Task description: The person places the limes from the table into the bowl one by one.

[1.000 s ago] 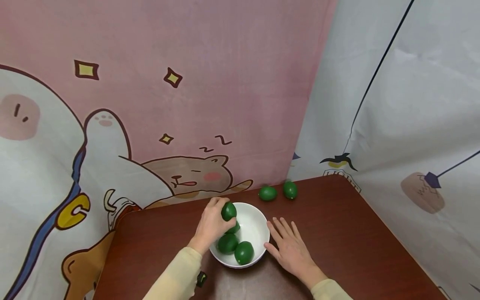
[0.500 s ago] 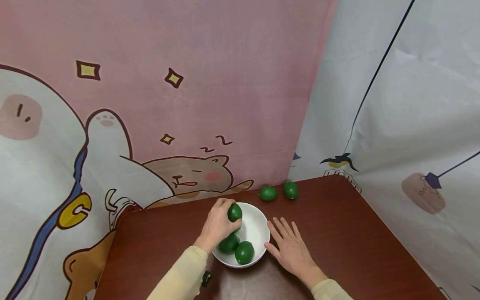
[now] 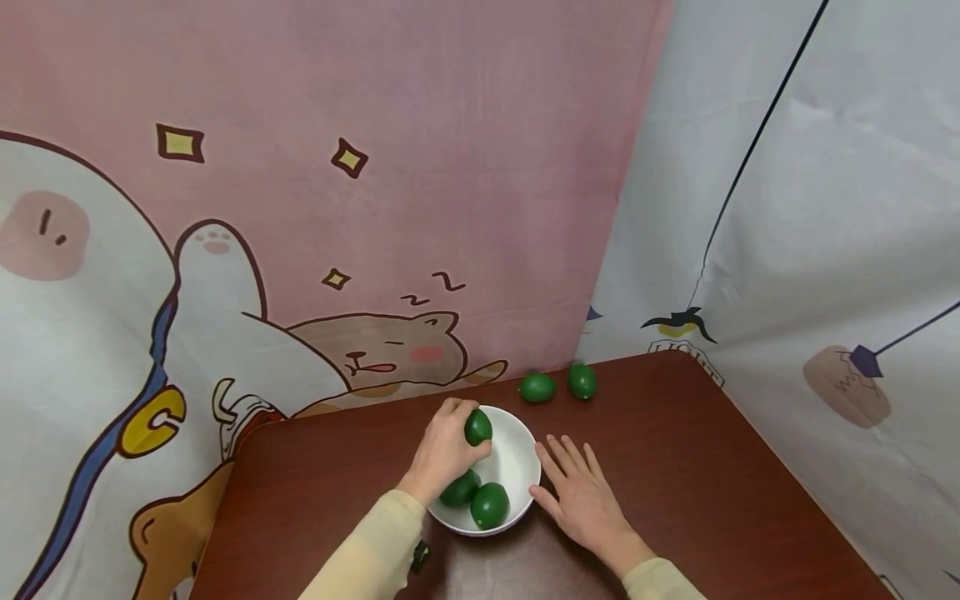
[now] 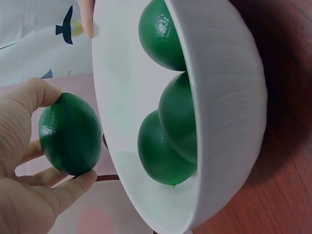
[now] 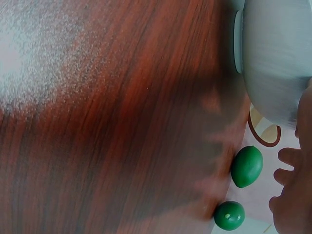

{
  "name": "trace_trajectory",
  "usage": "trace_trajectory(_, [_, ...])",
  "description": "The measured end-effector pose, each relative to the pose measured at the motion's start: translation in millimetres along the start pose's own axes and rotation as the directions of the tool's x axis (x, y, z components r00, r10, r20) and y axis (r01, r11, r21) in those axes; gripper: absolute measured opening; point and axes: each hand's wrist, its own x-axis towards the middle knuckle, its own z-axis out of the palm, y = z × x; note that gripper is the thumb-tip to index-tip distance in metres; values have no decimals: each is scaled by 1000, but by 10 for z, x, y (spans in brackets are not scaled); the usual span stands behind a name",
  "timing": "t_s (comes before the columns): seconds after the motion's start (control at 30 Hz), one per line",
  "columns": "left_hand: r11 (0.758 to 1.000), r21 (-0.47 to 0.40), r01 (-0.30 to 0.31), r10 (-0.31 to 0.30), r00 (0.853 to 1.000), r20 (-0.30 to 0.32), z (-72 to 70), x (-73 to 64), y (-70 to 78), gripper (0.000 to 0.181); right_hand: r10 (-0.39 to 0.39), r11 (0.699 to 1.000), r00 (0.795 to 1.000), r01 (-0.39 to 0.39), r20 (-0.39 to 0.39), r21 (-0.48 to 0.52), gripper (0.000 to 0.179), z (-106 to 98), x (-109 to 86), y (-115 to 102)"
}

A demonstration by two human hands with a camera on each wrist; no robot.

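Between thumb and fingertips my left hand (image 3: 444, 450) grips a green lime (image 3: 478, 427), above the back left part of a white bowl (image 3: 523, 467). The left wrist view shows that held lime (image 4: 71, 134) up at the bowl's rim, outside the pile. Three limes lie inside the bowl, among them a front lime (image 3: 490, 506) and one beside it (image 3: 460, 488); the third is hidden by my hand in the head view. My right hand (image 3: 583, 502) is spread flat with straight fingers, its fingertips and thumb right at the bowl's right rim.
Two more limes lie at the table's back edge, a left one (image 3: 537, 387) and a right one (image 3: 582, 381). The dark reddish wooden table (image 3: 697, 500) meets a printed cloth backdrop (image 3: 487, 167) behind and on the right. A small black object (image 3: 421, 557) shows under my left sleeve.
My left hand has moved a little to the right over the bowl with the lime in its grip, covering one of the limes below. The right hand has stayed in place.
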Motion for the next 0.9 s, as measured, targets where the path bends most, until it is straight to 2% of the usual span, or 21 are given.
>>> trace_trajectory(0.3, [997, 69, -31, 30, 999, 10, 52, 22, 43, 57, 26, 1000, 998, -26, 60, 1, 69, -6, 11, 5])
trace_trajectory(0.63, [995, 75, -66, 64, 998, 29, 146, 60, 60, 56, 34, 999, 997, -34, 66, -1, 69, -3, 18, 10])
trace_trajectory(0.9, [992, 118, -53, 40, 993, 109, 221, 67, 65, 59, 37, 999, 998, -38, 60, 13, 69, -7, 0, -8])
